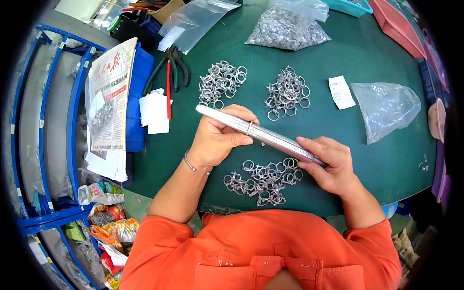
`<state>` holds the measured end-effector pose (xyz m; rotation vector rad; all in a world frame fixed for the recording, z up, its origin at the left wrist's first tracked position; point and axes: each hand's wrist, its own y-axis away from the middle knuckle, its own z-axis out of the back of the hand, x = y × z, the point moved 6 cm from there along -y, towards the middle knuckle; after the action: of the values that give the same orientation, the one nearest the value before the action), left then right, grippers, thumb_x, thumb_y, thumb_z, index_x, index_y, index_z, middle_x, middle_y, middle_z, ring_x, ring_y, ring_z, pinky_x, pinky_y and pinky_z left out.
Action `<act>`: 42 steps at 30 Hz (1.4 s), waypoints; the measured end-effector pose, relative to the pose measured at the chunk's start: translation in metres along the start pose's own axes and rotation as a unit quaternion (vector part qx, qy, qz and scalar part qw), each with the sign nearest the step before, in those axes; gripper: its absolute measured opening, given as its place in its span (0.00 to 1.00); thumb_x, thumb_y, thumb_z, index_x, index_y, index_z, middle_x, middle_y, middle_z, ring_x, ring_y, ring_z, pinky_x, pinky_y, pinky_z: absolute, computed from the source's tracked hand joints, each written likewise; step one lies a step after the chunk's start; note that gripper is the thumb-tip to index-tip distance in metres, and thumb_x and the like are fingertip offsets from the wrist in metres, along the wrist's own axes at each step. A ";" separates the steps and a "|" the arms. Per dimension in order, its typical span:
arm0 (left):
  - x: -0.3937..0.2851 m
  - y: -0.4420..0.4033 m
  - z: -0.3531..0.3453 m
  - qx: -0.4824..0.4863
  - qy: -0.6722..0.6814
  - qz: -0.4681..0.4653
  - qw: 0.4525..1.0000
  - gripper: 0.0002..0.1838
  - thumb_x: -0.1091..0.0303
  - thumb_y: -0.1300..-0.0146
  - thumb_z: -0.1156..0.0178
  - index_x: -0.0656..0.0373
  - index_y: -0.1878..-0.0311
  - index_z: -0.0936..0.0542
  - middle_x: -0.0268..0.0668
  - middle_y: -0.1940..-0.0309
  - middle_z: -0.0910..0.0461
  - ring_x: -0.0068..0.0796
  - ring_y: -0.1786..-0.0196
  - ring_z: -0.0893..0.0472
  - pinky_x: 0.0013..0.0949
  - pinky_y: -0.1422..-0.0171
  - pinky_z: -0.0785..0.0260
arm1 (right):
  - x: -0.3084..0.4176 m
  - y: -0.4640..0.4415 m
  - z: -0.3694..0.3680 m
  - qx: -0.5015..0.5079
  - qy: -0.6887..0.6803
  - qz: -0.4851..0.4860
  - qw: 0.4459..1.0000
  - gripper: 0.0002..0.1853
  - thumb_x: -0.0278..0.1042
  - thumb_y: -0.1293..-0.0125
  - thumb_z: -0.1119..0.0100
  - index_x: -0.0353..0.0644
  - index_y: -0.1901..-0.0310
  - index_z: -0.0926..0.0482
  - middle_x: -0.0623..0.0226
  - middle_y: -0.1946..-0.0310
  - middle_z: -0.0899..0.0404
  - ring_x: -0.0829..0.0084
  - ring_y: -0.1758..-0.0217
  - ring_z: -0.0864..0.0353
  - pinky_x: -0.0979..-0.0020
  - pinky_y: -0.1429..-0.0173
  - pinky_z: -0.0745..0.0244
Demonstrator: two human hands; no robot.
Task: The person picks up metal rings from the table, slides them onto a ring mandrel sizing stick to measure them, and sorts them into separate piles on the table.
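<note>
A tapered silver ring mandrel with a marked scale slants across the middle of the view, above the green table. One silver ring sits around it, partway along. My right hand grips the thicker end at the lower right. Around the ring, my left hand is closed, its thumb below and fingers behind the mandrel, which partly hides them. A pile of silver rings lies near the table's front edge. Beyond my hands are a second ring pile and a third ring pile.
Pliers, a red stick and white papers lie at left beside a newspaper and blue bins. A bag of metal pieces stands at the back. A paper slip, plastic bag and pink tray are at right.
</note>
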<state>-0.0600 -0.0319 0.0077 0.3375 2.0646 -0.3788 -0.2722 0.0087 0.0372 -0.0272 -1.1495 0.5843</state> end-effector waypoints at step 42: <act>-0.016 0.024 0.003 0.088 -0.537 0.099 0.833 0.05 0.76 0.45 0.36 0.60 0.64 0.15 0.35 0.73 0.23 0.23 0.69 0.23 0.25 0.65 0.33 | -0.016 0.004 0.008 -0.076 -0.021 -0.096 0.992 0.24 0.22 0.51 0.32 0.37 0.48 0.22 0.63 0.70 0.21 0.75 0.70 0.25 0.76 0.64 0.30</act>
<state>-0.0405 -0.0130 0.0166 0.3336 0.8778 -0.4827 -0.2852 0.0026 0.0253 -0.0343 -1.2211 0.3270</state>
